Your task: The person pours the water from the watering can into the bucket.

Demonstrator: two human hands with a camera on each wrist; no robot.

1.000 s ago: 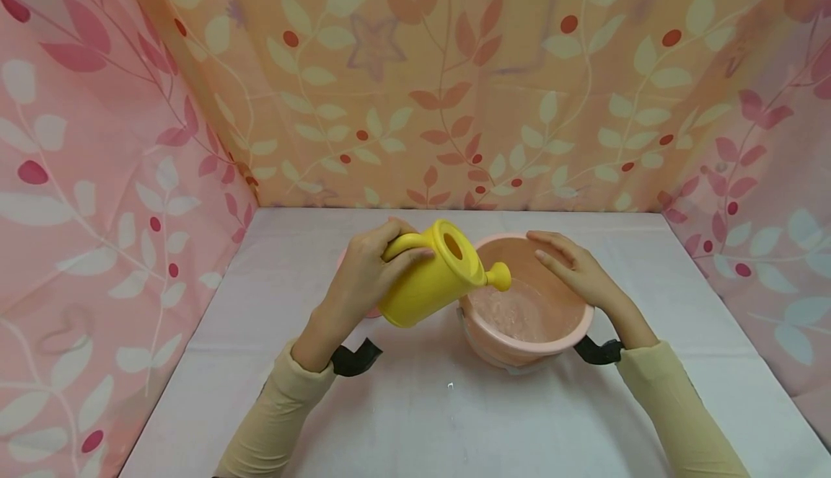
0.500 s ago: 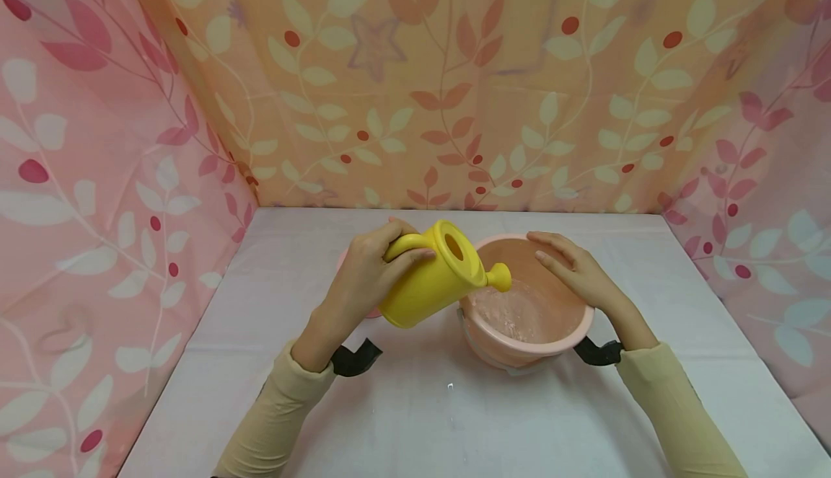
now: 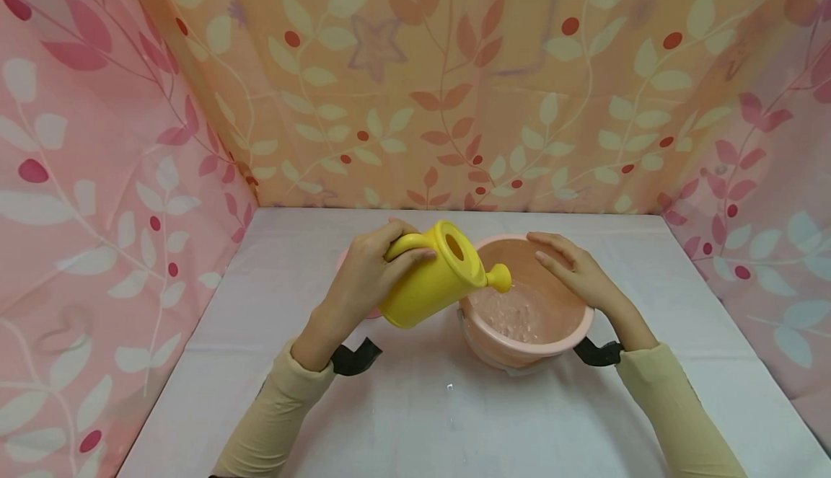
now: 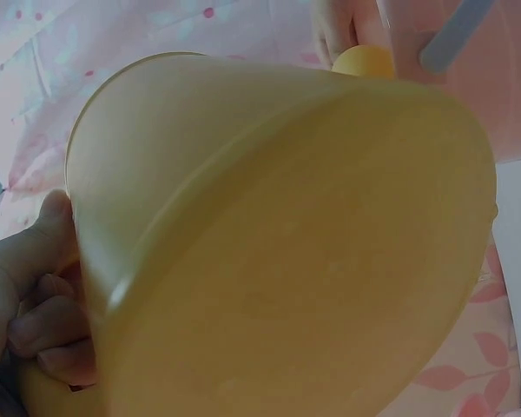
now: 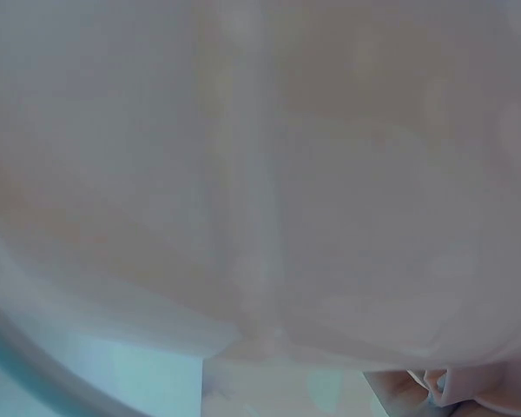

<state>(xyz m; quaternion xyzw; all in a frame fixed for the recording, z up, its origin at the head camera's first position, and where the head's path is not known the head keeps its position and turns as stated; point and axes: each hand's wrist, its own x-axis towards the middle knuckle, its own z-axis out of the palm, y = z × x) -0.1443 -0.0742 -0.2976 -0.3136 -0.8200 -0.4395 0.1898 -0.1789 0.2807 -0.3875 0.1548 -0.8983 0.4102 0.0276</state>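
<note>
The pink bucket (image 3: 492, 349) stands on the table (image 3: 415, 420), holding rippling water (image 3: 516, 312). The left hand (image 3: 373, 262) grips the yellow watering can (image 3: 422, 287) by its handle (image 3: 404, 244), best tilted gently, spout (image 3: 498, 277) over the water; beyond, the right hand (image 3: 581, 272) steadies the rim (image 3: 532, 349) between thumb and fingers.

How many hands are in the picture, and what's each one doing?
2. The left hand grips the yellow watering can by its handle, and the right hand rests on the rim of the pink bucket.
</note>
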